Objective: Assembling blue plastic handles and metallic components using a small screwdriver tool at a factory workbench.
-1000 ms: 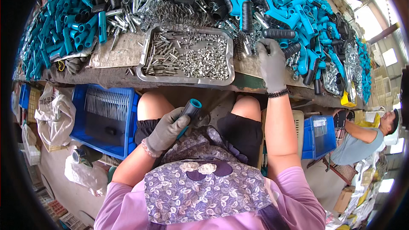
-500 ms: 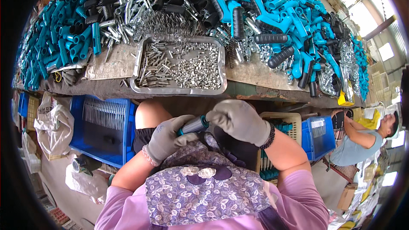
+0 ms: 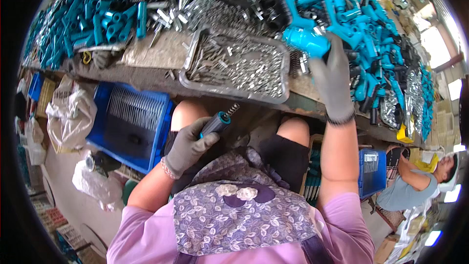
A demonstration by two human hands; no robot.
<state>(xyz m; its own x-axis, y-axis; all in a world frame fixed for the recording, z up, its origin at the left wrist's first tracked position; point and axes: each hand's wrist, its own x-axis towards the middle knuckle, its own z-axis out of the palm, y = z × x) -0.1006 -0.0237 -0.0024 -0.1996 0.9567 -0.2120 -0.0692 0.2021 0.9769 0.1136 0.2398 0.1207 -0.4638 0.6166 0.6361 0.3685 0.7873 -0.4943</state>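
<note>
right hand point(image 3: 332, 76) fingertips hidden behind blue parts point(image 3: 312, 39)

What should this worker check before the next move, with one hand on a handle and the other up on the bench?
1. Left hand grips the grey and teal handle firmly: ok.
2. Screw tip showing at the handle's end: ok.
3. Right hand has reached the teal parts: ok.
4. Right hand closed on one part only: cannot tell.
5. Metal tray of screws sits fully on the bench: ok.
6. Both hands gloved: ok.
</note>
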